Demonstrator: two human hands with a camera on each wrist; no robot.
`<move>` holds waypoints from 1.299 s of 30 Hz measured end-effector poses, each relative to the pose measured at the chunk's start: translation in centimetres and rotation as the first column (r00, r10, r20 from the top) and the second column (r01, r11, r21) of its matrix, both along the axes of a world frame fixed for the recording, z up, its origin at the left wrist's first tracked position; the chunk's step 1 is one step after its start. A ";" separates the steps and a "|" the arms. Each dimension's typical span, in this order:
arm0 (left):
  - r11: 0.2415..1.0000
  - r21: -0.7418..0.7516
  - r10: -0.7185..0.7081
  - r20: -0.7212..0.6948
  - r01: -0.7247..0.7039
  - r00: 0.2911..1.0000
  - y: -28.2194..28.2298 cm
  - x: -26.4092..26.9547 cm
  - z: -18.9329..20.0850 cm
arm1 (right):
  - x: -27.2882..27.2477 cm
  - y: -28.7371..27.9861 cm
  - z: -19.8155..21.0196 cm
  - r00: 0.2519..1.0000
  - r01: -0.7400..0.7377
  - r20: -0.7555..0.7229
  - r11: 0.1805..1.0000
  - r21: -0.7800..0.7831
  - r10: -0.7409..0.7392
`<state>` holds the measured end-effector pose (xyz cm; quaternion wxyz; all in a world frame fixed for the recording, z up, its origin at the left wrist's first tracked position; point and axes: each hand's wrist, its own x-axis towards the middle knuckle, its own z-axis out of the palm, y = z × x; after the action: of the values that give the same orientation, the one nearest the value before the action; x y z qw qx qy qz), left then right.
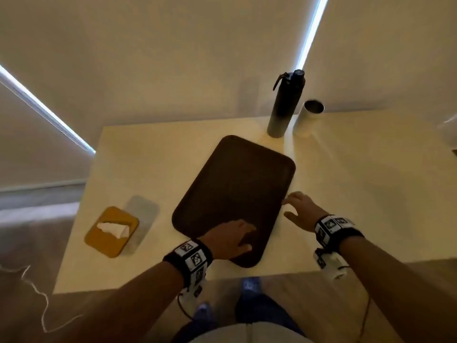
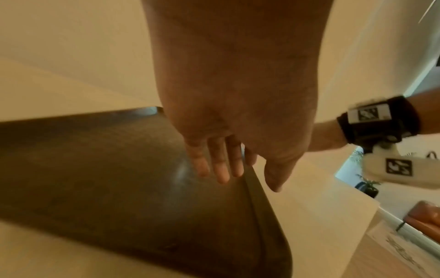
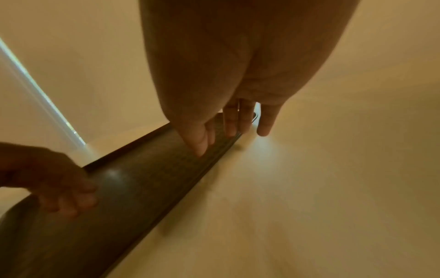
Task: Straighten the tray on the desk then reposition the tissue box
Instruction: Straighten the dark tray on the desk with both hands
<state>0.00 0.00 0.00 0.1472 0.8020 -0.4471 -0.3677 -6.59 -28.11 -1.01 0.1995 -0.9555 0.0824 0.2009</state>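
Note:
A dark brown tray (image 1: pixel 235 184) lies askew on the pale desk (image 1: pixel 346 194), its long side running toward the far right. My left hand (image 1: pixel 235 237) lies over the tray's near end with fingers straight; in the left wrist view the fingers (image 2: pixel 220 165) hover over the tray (image 2: pixel 95 178) by its rim. My right hand (image 1: pixel 298 206) is spread at the tray's right edge, fingertips at the rim; in the right wrist view its fingers (image 3: pixel 229 124) reach over the tray's rim (image 3: pixel 214 150). A mustard tissue box (image 1: pixel 111 231) with a white tissue sits at the desk's left.
A tall black bottle (image 1: pixel 286 105) and a white tumbler (image 1: pixel 308 117) stand at the back of the desk, just beyond the tray's far corner. A pale grey flat object (image 1: pixel 143 214) lies beside the tissue box. The desk's near edge is close to the tray's near corner.

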 end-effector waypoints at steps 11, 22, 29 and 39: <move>0.997 0.025 0.073 0.008 -0.074 0.997 -8.6 -1.1 -4.0 | 7.2 -3.6 -1.3 0.908 -0.411 0.009 0.895 -0.175 0.419; 0.997 -0.028 0.068 -0.033 -0.069 0.997 -1.8 1.0 -4.5 | 5.0 0.1 -2.8 0.892 -0.440 0.022 0.877 -0.191 0.452; 1.000 -0.005 0.023 0.118 -0.023 0.993 5.6 3.9 -4.5 | 2.6 7.4 -4.0 0.949 -0.295 0.079 0.947 -0.127 0.306; 0.860 -0.045 0.502 0.258 -0.509 0.825 11.4 5.0 -3.9 | 2.4 5.3 -2.0 0.963 0.267 0.043 0.963 -0.023 -0.266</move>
<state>4.96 11.45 -3.88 0.1688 0.9347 -0.2294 -0.2128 -4.21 -22.84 -3.00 0.2126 -0.9423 0.2092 0.1522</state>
